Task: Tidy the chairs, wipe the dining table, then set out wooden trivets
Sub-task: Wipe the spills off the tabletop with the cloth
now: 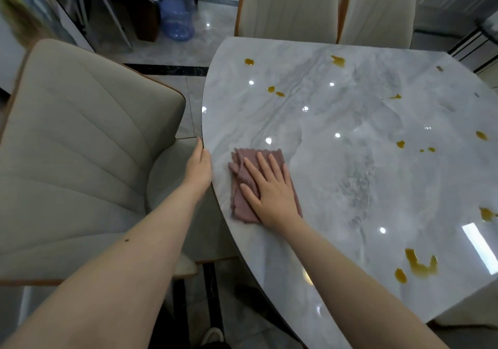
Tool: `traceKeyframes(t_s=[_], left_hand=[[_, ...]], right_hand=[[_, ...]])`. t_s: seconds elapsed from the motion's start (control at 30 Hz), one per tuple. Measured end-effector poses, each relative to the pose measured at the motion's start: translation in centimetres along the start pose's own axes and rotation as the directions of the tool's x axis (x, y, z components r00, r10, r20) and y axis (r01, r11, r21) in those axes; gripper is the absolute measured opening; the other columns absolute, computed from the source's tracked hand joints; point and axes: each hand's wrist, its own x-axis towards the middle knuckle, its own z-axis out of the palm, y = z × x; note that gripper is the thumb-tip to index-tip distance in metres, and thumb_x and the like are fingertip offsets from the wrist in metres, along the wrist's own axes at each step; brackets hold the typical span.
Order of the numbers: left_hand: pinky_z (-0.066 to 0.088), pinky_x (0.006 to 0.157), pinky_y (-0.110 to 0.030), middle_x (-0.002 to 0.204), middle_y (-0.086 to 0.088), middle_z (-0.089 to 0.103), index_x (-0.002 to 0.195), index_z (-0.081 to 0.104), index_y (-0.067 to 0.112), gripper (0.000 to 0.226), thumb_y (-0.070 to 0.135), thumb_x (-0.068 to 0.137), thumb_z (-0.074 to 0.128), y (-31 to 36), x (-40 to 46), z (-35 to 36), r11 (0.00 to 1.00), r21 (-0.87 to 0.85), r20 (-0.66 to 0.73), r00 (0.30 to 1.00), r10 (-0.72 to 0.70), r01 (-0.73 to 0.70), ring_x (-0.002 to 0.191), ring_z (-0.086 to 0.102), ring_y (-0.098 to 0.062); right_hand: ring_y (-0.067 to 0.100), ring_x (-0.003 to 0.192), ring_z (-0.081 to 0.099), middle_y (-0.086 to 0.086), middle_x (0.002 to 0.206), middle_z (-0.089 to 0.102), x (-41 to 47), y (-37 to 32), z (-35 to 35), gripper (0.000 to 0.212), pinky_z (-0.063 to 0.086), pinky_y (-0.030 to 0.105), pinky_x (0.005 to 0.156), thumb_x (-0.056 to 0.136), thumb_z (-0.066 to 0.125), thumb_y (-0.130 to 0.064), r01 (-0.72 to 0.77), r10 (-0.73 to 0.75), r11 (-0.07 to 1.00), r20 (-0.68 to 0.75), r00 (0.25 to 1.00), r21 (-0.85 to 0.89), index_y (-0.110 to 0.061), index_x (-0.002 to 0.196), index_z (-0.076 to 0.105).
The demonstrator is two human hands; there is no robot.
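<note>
Right hand [269, 189] is flat on a pinkish cloth [244, 184], fingers straight and spread, pressing it down onto the marble-look dining table [350, 160] close to the table's left edge. Left hand [199, 165] sits right at that same edge, just beside the cloth, fingers mostly straight and resting against the rim, not gripping anything as far as I can see. Table's glossy grey-white and has a bunch of yellowish-brown spill spots on it: a big blotch [421, 263] toward the near right part of the table, a couple of small ones [275, 91] further in from the cloth, and more dotted along the far and right sides. Off the table's left edge, beside the left hand, there's a beige padded chair [80, 160]. Two more beige chairs [291, 3] are tucked at the table's far side. Past the far left corner of the table a blue water jug [176, 12] stands on the tiled floor.
</note>
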Motion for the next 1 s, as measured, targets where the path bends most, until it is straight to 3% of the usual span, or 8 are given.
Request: traceKeyframes(t_s=[0.1, 0.2, 0.43, 0.6, 0.77, 1.0], left_hand=[[0.031, 0.106, -0.023, 0.15, 0.002, 0.037, 0.151, 0.023, 0.023, 0.047, 0.025, 0.104, 0.027, 0.9, 2.8, -0.6, 0.997, -0.067, 0.039, 0.999, -0.025, 0.028, 0.133, 0.039, -0.015], [0.03, 0.113, -0.034, 0.15, 0.0, 0.038, 0.151, 0.022, 0.024, 0.047, 0.025, 0.104, 0.026, 1.4, 4.8, -1.3, 0.995, -0.09, 0.095, 0.995, -0.034, 0.043, 0.133, 0.04, -0.015], [0.027, 0.114, -0.029, 0.15, -0.003, 0.037, 0.149, 0.027, 0.014, 0.045, 0.02, 0.105, 0.028, 1.5, 5.5, -1.5, 0.987, -0.16, 0.122, 0.993, 0.0, 0.02, 0.136, 0.035, -0.014], [0.025, 0.116, -0.034, 0.153, -0.002, 0.032, 0.152, 0.019, 0.018, 0.048, 0.023, 0.105, 0.029, 1.5, 5.5, -1.5, 0.982, -0.183, 0.159, 0.987, -0.018, 0.047, 0.139, 0.032, -0.014], [0.028, 0.115, -0.036, 0.152, -0.004, 0.034, 0.151, 0.02, 0.02, 0.047, 0.021, 0.105, 0.026, 1.3, 4.9, -1.5, 0.979, -0.179, 0.143, 0.987, -0.068, 0.093, 0.137, 0.036, -0.018], [0.03, 0.109, -0.028, 0.149, -0.002, 0.04, 0.151, 0.02, 0.027, 0.048, 0.026, 0.104, 0.026, -0.3, -0.1, -0.4, 0.999, 0.016, 0.078, 0.996, -0.05, 0.049, 0.132, 0.041, -0.021]], right_hand=[[0.019, 0.149, -0.003, -0.003, 0.162, 0.007, 5.1, -0.6, 0.0, 0.06, -0.007, 0.044, 0.119, 0.096, 0.023, -0.058, -0.166, 0.166, 0.986, -0.016, 0.986, 0.026, -0.041, 0.151, 0.009], [0.023, 0.149, -0.002, 0.0, 0.162, 0.007, 10.7, -2.6, 0.2, 0.062, -0.007, 0.048, 0.118, 0.096, 0.026, -0.057, -0.274, 0.275, 0.961, -0.037, 0.961, 0.039, -0.038, 0.152, 0.011], [0.027, 0.148, -0.002, 0.004, 0.162, 0.007, 19.0, -6.4, 0.0, 0.061, -0.006, 0.053, 0.117, 0.097, 0.026, -0.056, -0.299, 0.301, 0.953, -0.048, 0.953, 0.046, -0.035, 0.152, 0.012], [0.02, 0.149, -0.002, -0.002, 0.162, 0.008, 15.8, -5.9, 0.1, 0.056, -0.007, 0.046, 0.119, 0.099, 0.027, -0.05, -0.198, 0.201, 0.979, -0.057, 0.978, 0.054, -0.039, 0.152, 0.011], [0.018, 0.149, 0.0, -0.003, 0.161, 0.009, 8.6, -5.9, 0.2, 0.055, -0.006, 0.043, 0.119, 0.099, 0.028, -0.047, -0.231, 0.232, 0.973, -0.058, 0.971, 0.032, -0.039, 0.151, 0.011], [0.017, 0.149, -0.004, -0.006, 0.162, 0.005, -0.8, -4.4, 0.2, 0.054, -0.006, 0.043, 0.119, 0.1, 0.023, -0.048, -0.3, 0.3, 0.954, -0.018, 0.954, -0.003, -0.04, 0.151, 0.008]])
